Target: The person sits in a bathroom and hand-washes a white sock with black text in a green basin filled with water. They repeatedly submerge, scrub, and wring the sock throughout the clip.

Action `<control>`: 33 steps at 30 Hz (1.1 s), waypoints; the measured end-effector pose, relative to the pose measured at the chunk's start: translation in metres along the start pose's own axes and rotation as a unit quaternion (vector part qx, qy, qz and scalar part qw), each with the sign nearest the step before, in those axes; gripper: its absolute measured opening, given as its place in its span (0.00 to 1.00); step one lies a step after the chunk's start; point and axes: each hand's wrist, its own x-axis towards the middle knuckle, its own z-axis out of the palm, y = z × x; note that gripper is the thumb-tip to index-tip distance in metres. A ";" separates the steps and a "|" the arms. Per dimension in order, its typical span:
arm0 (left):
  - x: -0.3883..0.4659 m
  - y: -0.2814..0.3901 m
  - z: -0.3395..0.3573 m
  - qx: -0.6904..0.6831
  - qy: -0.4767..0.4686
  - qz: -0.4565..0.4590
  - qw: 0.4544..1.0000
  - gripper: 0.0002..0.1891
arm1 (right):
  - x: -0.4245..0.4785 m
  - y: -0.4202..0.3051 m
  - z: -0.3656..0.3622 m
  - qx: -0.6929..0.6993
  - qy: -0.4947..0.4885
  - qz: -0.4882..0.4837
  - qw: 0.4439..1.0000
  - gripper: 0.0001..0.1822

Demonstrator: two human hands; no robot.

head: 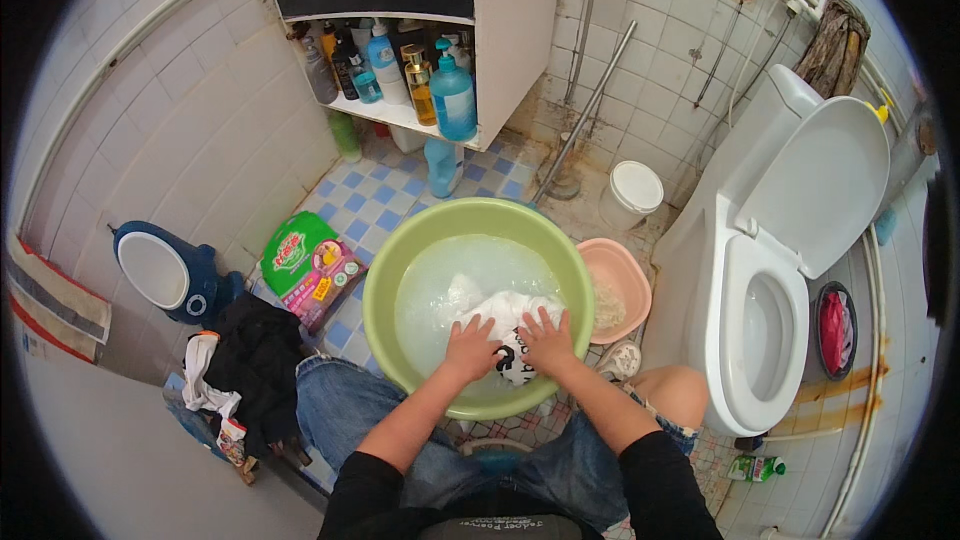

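Observation:
A large green plastic basin stands on the tiled floor before me, holding cloudy, slightly sudsy water. In it lies a wet white cloth garment with black lettering, partly above the water and bunched toward the near right side. My left hand rests palm down at the garment's left edge, fingers spread. On its right part, close to the basin's rim, my right hand presses flat with the fingers apart. Neither hand is closed around the fabric. The garment's lower folds are hidden under the water.
Left of the basin lies a green and pink detergent bag, near a pile of dark clothes. A pink basin and a lidded white bucket stand to the right, before the toilet. Bottles crowd the cabinet shelf ahead.

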 end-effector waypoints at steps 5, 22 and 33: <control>-0.001 -0.006 0.022 0.016 -0.035 -0.036 0.999 0.19 | 0.000 -0.003 -0.009 0.043 0.047 -0.039 0.997 0.30; -0.028 -0.036 -0.024 -0.179 0.150 -0.161 0.959 0.07 | -0.003 0.025 -0.042 0.256 0.169 0.044 0.951 0.11; -0.060 -0.051 -0.045 -0.438 0.302 -0.174 0.828 0.10 | -0.013 0.017 -0.087 0.522 0.247 -0.059 0.814 0.10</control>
